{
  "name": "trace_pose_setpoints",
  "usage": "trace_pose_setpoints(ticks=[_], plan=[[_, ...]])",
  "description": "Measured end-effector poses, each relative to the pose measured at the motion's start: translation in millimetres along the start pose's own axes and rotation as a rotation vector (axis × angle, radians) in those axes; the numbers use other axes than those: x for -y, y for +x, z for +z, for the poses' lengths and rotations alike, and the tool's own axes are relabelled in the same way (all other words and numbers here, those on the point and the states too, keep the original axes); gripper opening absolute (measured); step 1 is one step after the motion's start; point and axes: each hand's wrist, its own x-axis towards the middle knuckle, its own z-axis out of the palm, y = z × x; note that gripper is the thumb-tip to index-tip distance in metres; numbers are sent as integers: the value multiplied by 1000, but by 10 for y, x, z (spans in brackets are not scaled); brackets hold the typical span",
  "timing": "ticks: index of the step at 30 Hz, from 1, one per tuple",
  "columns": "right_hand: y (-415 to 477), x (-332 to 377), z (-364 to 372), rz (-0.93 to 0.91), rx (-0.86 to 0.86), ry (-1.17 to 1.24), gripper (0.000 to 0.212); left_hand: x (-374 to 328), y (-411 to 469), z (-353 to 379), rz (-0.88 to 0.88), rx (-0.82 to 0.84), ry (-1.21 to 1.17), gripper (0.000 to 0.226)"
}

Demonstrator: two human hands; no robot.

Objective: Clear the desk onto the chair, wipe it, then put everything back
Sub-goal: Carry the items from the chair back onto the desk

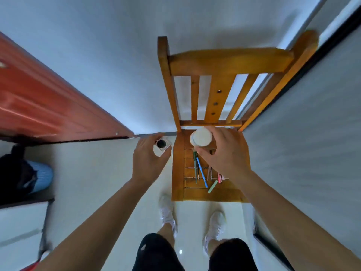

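Both hands hold: left hand (147, 161) a black-capped clear bottle (161, 146), right hand (224, 155) a white jar (201, 139) at the seat's (197, 195) twelve o'clock.

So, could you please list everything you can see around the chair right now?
wooden chair: one, orange-brown, centre
pens and markers: several, count unclear; green, blue, pink, pale green; lying on the chair seat
white round jar: one, white, over the back of the seat, held
small bottle: one, pale with black cap, just left of the seat, held
door: one, red-brown, far left
blurred object: one, blue and black, lower left
shoes: two, white, on the floor before the chair
left grip: holds the small bottle
right grip: holds the white round jar
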Motion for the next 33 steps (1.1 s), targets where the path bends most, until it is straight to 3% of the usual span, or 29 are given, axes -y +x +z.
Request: trace_pose_setpoints(ticks=[4, 8, 14, 19, 27, 33], plan=[[144, 686, -464, -124, 60, 194, 70, -363, -365, -861, 35, -213, 13, 44], [193, 1408, -716, -372, 84, 211, 68, -444, -738, -1587, 65, -434, 6, 40], [-118, 2677, -772, -660, 102, 222, 65, -163, -1400, -2653, -51, -685, 21, 41], [-667, 3859, -353, -825, 158, 268, 61, 455, -2211, -3473, -146, -811, 48, 39], [-2237, 6231, 898, -1116, 325, 396, 58, 2153, -4315, -5063, -381, -962, 186, 41], [-3235, 7365, 1717, -1217, 480, 417, 59, 2996, -5438, -5625, -622, -1111, 119, 37]])
